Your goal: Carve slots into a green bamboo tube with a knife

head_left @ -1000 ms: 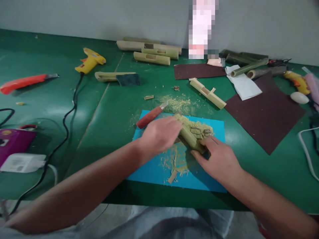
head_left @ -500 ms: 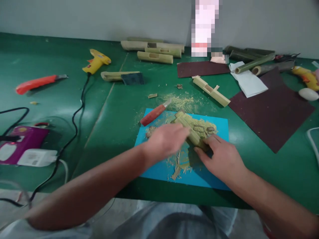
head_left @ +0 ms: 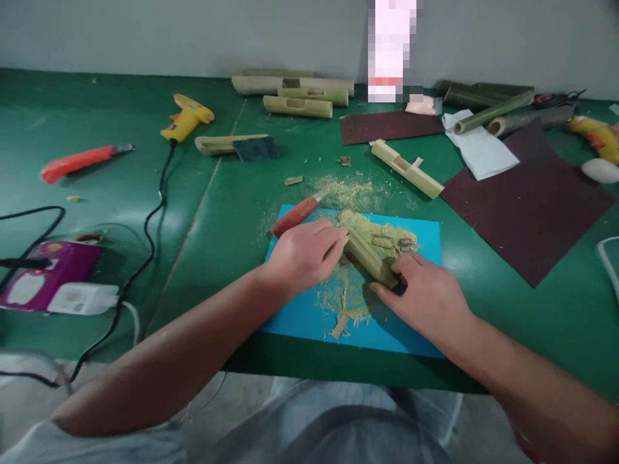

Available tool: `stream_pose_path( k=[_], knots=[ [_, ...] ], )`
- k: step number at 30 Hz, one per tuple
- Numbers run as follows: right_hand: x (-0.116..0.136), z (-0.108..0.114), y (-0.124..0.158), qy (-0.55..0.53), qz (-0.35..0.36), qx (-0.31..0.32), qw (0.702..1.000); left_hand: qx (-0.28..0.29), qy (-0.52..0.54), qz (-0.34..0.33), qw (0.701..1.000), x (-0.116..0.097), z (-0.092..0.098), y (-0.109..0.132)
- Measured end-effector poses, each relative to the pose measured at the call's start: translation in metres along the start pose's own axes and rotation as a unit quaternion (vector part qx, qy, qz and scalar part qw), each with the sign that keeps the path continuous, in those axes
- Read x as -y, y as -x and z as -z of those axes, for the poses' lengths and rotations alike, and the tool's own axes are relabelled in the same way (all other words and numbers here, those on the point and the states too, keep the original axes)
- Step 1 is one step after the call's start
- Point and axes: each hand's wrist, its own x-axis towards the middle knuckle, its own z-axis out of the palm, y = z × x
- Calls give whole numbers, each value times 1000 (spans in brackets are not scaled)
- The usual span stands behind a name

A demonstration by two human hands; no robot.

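Note:
A green bamboo piece (head_left: 370, 254) lies slanted over the blue sheet (head_left: 300, 322), its far end pointing up and left. My right hand (head_left: 425, 287) grips the near end between thumb and fingers. Beside the far end, my left hand (head_left: 307, 254) is closed in a pinch against the bamboo; whatever the fingertips hold is hidden. Pale shavings and dust (head_left: 358, 309) cover much of the sheet, with small cut chips (head_left: 383, 241) right of the bamboo. A red-handled carving knife (head_left: 296, 216) rests just beyond my left hand, blade pointing away.
Cut bamboo tubes (head_left: 297, 107) lie along the wall, and another notched one (head_left: 406, 169) sits nearer. Brown sandpaper sheets (head_left: 527, 225) are at right. At left are a yellow glue gun (head_left: 186, 119) with its cord, an orange utility knife (head_left: 80, 162) and a purple power strip (head_left: 72, 264).
My left hand, blurred over the bamboo before, has drawn back left and toward me to its side. My right hand keeps its grip on the near end. The view has shifted slightly.

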Motion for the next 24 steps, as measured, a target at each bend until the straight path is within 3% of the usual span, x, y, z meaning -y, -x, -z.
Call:
stream_pose_path(
  k=[4,9,13,17,21,24],
  knots=[
    [1,0,1,6,-1,18,1000,44,1,-46,998,-10,-1,2],
    [0,1,0,13,-7,16,1000,24,-21,-1,999,-4,0,2],
    [0,1,0,11,-3,16,1000,62,-13,-49,997,-4,0,3],
    [0,2,1,11,-6,9,1000,20,-28,-12,999,-2,-1,3],
    [-1,1,1,5,5,5,1000,56,-20,-58,997,-4,-1,3],
    [-2,0,1,2,1,2,1000,32,-32,-13,999,-8,-1,3]
  ],
)
